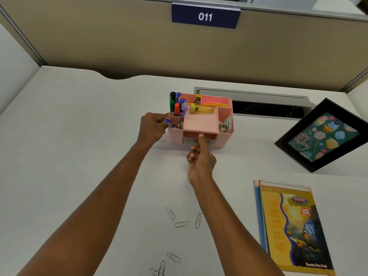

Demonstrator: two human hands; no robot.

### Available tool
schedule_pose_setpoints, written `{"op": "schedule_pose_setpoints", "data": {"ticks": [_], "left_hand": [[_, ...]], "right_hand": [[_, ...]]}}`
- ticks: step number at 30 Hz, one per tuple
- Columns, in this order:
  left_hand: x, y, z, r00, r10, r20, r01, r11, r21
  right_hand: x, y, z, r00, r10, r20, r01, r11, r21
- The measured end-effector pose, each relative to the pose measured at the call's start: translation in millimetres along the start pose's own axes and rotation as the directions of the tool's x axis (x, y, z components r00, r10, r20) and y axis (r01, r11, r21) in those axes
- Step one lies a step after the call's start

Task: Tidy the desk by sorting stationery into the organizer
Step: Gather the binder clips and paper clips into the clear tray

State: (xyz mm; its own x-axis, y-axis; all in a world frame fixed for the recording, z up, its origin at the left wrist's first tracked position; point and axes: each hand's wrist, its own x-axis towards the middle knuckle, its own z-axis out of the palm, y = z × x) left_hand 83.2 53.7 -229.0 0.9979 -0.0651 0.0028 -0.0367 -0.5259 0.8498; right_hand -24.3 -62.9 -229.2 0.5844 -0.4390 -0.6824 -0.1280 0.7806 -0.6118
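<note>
A pink organizer (224,139) stands mid-desk, with several markers (176,104) upright in its back-left slots, a yellow tube (202,109) on its shallow tray and a metal tool (225,124) in its right pocket. My left hand (152,128) rests against the organizer's left wall, fingers closed on a blue pen (169,123) at the front-left slot. My right hand (200,156) is curled in front, thumb up against the open drawer slot under the tray. Several loose paper clips (181,224) lie on the desk near me.
A stack of notebooks (292,230) lies at the right. A black picture frame (326,136) leans at the far right. A cable slot (268,105) is cut in the desk behind the organizer. A beige partition wall closes the back.
</note>
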Motion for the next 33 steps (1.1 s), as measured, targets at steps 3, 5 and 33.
{"op": "schedule_pose_setpoints", "data": {"ticks": [3,5,33], "left_hand": [[-0.3,-0.7,0.7,1.0,0.004,-0.011,-0.004,1.0,-0.031],[-0.3,-1.2,1.9,1.0,0.003,-0.01,-0.004,0.999,-0.045],[-28.9,0.0,-2.3,0.982,-0.181,-0.049,0.16,0.945,-0.286]], "right_hand": [[-5.0,-3.8,-11.6,0.999,0.008,0.05,-0.005,0.999,-0.051],[-10.1,-7.0,-23.6,0.995,0.015,0.1,-0.004,0.994,-0.107],[-134.6,-7.6,-218.8,0.939,0.248,0.237,-0.14,0.909,-0.393]]}}
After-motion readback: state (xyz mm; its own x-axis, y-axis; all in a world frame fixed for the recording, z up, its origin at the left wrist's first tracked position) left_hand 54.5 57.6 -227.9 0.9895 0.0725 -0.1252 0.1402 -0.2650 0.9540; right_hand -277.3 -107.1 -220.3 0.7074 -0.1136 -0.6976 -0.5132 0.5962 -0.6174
